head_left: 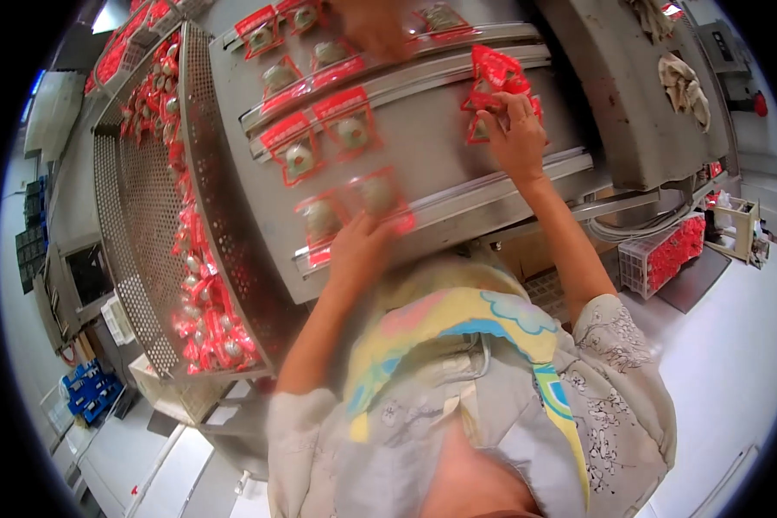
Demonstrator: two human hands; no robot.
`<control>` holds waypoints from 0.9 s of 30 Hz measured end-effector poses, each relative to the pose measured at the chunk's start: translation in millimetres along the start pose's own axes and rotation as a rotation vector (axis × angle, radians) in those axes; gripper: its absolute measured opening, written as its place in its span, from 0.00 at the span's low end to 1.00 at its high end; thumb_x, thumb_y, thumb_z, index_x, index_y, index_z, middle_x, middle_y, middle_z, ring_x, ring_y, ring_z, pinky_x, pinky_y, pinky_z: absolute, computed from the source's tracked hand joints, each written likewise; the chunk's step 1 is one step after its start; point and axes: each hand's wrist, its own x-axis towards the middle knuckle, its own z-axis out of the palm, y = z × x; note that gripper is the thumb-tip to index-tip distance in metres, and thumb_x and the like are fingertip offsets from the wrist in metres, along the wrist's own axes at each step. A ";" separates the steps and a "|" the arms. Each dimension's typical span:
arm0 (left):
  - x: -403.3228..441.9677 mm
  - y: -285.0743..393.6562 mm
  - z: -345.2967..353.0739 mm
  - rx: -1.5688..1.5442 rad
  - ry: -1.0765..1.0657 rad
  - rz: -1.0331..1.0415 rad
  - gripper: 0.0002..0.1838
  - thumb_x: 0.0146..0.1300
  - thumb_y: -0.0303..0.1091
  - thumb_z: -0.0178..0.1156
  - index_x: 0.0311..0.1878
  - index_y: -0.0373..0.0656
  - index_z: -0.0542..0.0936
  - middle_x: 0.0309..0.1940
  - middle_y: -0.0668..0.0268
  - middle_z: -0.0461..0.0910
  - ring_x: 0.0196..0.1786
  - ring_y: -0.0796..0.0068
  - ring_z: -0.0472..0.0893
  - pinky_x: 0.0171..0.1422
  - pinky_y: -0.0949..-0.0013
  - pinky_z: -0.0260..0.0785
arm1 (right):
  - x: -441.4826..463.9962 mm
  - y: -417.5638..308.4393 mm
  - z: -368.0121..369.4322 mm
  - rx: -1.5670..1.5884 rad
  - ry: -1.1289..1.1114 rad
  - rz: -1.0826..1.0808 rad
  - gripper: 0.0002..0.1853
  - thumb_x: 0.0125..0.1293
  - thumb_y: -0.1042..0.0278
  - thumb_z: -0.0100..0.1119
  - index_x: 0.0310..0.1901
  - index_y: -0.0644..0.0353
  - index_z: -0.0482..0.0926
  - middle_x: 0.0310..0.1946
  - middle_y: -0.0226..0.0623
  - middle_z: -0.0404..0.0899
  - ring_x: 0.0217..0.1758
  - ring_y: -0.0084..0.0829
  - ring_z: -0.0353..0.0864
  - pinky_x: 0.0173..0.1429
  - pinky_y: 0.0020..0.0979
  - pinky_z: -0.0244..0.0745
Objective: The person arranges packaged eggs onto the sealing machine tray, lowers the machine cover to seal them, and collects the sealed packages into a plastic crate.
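My left hand [358, 250] is blurred, its fingers closed over the lower edge of a red-and-clear plastic packet [378, 194] with a round, grey-green, egg-like item inside. A similar packet [319, 220], also smeared, lies just left of it at the near metal rail. My right hand [518, 138] pinches a small cluster of red packets [498, 73] on the right part of the steel table. Two more filled packets, one at left [298, 155] and one beside it [350, 129], lie flat in the same lane.
Metal rails [406, 91] divide the steel tabletop [423, 129] into lanes. More packets [276, 78] lie in the farther lanes, where another person's blurred hand [375, 26] reaches in. A perforated metal trough [203, 129] with many packets runs along the left. A crate [634, 268] of red packets stands at right.
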 end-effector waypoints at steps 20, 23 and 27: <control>62.7 54.9 42.2 -1.164 -0.374 -0.448 0.19 0.66 0.42 0.58 0.55 0.42 0.75 0.41 0.71 0.80 0.38 0.86 0.76 0.41 0.80 0.65 | 0.4 15.0 -128.1 0.634 -0.642 0.668 0.18 0.60 0.65 0.64 0.50 0.64 0.79 0.40 0.34 0.83 0.43 0.23 0.80 0.50 0.26 0.74; 57.4 58.1 37.8 -1.155 -0.399 -0.463 0.19 0.66 0.42 0.58 0.56 0.42 0.74 0.41 0.70 0.80 0.38 0.85 0.76 0.41 0.80 0.66 | -14.2 23.3 -121.5 0.431 -0.548 0.514 0.17 0.63 0.65 0.62 0.51 0.64 0.78 0.41 0.34 0.82 0.39 0.19 0.81 0.44 0.24 0.76; 61.2 58.5 37.4 -1.266 -0.367 -0.534 0.22 0.66 0.40 0.59 0.59 0.41 0.70 0.41 0.69 0.79 0.39 0.83 0.77 0.40 0.78 0.70 | -10.3 17.9 -128.8 0.669 -0.575 0.712 0.17 0.64 0.66 0.61 0.53 0.63 0.77 0.44 0.35 0.81 0.41 0.22 0.81 0.48 0.25 0.76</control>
